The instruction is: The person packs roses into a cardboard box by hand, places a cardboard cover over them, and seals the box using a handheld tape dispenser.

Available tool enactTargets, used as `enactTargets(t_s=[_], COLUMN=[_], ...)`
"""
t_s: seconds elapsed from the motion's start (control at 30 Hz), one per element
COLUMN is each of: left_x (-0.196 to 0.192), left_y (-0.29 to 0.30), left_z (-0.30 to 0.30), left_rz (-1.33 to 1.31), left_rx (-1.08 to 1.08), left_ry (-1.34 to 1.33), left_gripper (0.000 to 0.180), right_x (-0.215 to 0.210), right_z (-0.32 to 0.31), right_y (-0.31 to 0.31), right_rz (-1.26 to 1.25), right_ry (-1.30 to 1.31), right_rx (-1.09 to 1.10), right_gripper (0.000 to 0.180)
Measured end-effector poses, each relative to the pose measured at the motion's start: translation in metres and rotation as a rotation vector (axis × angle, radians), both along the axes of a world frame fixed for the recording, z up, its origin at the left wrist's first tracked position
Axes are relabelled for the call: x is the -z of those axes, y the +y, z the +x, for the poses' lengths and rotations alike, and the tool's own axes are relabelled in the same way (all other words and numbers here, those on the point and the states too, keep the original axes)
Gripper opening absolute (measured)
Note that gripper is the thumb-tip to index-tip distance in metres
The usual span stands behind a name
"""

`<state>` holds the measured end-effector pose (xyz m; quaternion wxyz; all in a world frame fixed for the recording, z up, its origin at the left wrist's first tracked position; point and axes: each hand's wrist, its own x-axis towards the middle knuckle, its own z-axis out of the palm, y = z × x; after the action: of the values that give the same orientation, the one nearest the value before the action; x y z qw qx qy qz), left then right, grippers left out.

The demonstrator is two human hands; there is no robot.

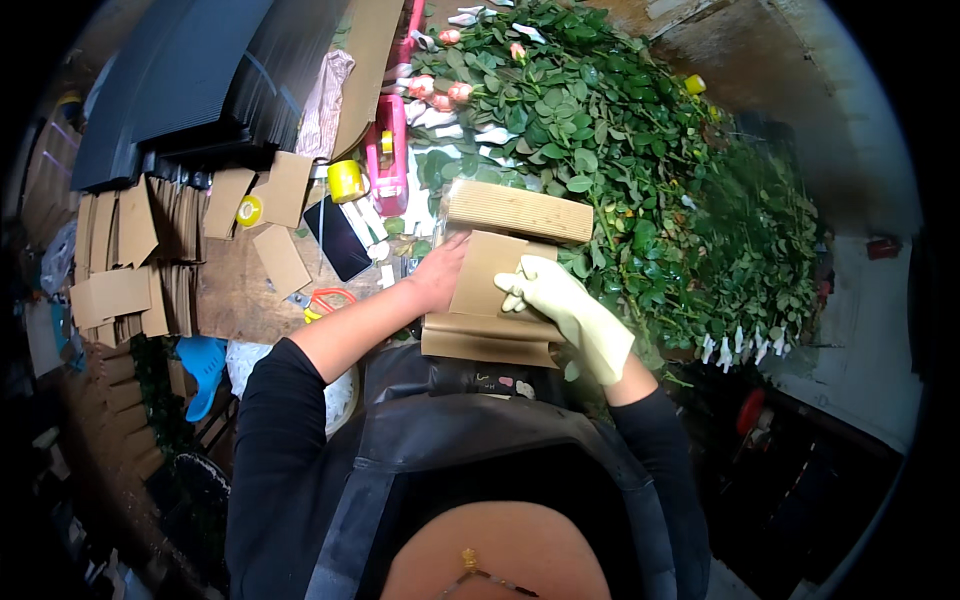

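Observation:
In front of me lies a folded wrap of brown corrugated cardboard, its ribbed far flap (520, 212) raised and its near flap (485, 338) towards my body. A flat, smooth cardboard piece (485, 270) rests between the flaps. My bare left hand (440, 272) lies along that piece's left edge, fingers stretched out and partly hidden. A pale yellow rubber glove covers my right hand (540, 287), which sits over the right part of the piece with its fingers curled closed. Whatever those fingers may hold is hidden.
Leafy rose stems (630, 190) are heaped at the right, some blooms in white sleeves. Left of the wrap lie a dark phone (338, 240), orange-handled scissors (330, 300), yellow tape (347, 181) and a pink tape dispenser (393, 180). Cardboard pieces (120, 295) and black corrugated sheets (190, 90) stand farther left.

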<state>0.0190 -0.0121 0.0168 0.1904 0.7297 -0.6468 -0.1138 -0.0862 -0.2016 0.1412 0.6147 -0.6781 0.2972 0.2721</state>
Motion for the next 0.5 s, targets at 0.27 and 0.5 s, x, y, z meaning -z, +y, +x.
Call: enactTargets(t_s=[0.27, 0.5], left_x=[-0.016, -0.053], left_y=[0.07, 0.029], left_z=[0.032, 0.005], left_rz=[-0.064, -0.208], left_rx=[-0.126, -0.046], left_ry=[-0.093, 0.035], left_gripper=[0.068, 0.018], right_x=[0.028, 0.005], right_z=[0.015, 0.01], right_y=[-0.003, -0.003], right_rz=[-0.167, -0.37], right_ry=[0.029, -0.106], right_rx=[-0.284, -0.492], right_gripper=[0.034, 0.043])
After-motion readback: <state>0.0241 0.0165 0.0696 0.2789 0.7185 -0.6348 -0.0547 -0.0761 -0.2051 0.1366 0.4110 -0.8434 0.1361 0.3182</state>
